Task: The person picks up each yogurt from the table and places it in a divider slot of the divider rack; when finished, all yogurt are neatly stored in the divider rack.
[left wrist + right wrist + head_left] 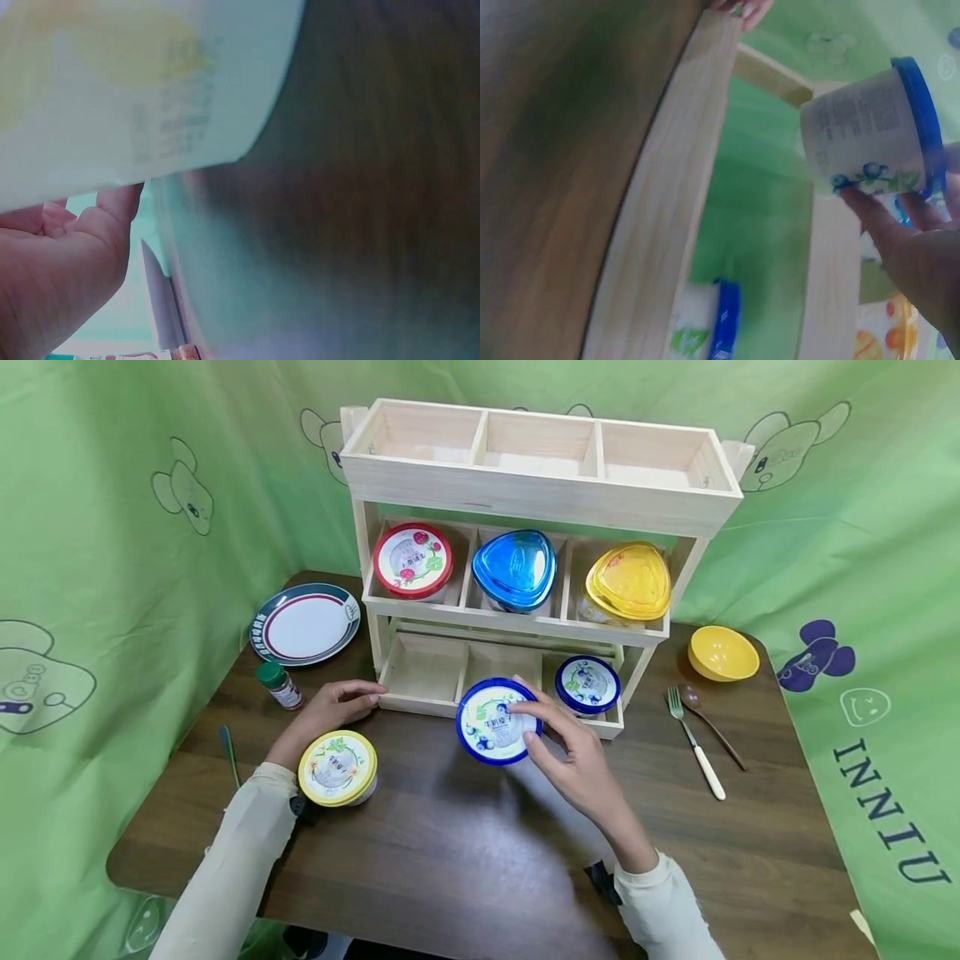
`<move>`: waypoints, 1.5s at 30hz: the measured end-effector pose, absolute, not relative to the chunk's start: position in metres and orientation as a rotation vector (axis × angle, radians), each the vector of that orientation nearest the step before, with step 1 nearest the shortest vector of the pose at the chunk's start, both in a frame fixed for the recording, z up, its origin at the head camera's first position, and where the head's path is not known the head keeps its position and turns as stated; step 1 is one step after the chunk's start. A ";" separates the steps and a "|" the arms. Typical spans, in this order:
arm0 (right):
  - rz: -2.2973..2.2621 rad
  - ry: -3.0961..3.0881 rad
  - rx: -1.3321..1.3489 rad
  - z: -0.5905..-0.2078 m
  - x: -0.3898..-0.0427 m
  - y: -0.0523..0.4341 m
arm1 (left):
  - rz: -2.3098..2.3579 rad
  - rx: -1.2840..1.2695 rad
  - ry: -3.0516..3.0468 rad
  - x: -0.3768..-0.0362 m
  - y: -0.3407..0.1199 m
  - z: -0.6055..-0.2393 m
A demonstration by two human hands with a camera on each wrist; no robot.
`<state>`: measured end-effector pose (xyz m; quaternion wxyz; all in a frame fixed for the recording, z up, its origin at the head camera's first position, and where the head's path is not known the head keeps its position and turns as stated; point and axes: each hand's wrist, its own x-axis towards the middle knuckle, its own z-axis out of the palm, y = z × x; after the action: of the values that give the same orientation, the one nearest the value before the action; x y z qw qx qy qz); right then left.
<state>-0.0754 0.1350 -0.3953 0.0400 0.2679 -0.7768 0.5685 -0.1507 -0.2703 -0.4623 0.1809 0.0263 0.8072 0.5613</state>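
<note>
My right hand (585, 770) grips a white tub with a round blue lid and blueberry print (491, 727), held up in front of the wooden shelf's (536, 485) bottom tier. In the right wrist view the tub (862, 135) is tilted on its side, fingers (881, 221) against its wall. My left hand (326, 714) touches the front left corner of the bottom tier with its fingertips. Beside the left wrist stands a yellow-lidded tub (337, 768), which covers much of the left wrist view. Another blue-lidded tub (588, 685) sits in the bottom right compartment.
Red-lidded (412, 562), blue triangular-lidded (514, 570) and yellow triangular-lidded (628, 582) tubs occupy the middle tier. Left of the shelf are a plate (306, 625) and a green-capped jar (280, 685). A yellow bowl (723, 653), fork (693, 739) and spoon (712, 727) lie right.
</note>
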 end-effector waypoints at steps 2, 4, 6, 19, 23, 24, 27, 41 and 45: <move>1.758 -2.383 0.784 -0.391 -0.078 0.129 | 1.594 0.104 2.290 -0.150 -0.272 -0.464; 1.789 -2.370 0.749 -0.389 -0.082 0.124 | 1.604 0.125 2.296 -0.150 -0.273 -0.465; 1.807 -2.351 0.725 -0.389 -0.088 0.119 | 1.614 0.149 2.296 -0.149 -0.274 -0.466; 1.995 -2.274 0.390 -0.427 -0.139 0.105 | 1.622 0.100 2.271 -0.149 -0.271 -0.465; 2.065 -2.287 0.237 -0.435 -0.149 0.101 | 1.617 0.106 2.274 -0.149 -0.271 -0.464; 2.054 -2.324 0.212 -0.437 -0.150 0.100 | 1.612 0.111 2.277 -0.149 -0.271 -0.464; 1.910 -2.496 0.192 -0.439 -0.152 0.100 | 1.610 0.113 2.278 -0.150 -0.271 -0.464; 1.509 -2.593 0.400 -0.411 -0.116 0.132 | 1.677 0.197 2.266 -0.151 -0.275 -0.467; 1.472 -2.467 0.432 -0.409 -0.096 0.162 | 1.735 0.266 2.231 -0.154 -0.278 -0.474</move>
<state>-0.0963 0.1616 -0.4089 0.1182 0.1478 -0.8432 0.5031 -0.1544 -0.2784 -0.4736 0.1507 0.0927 0.7769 0.6043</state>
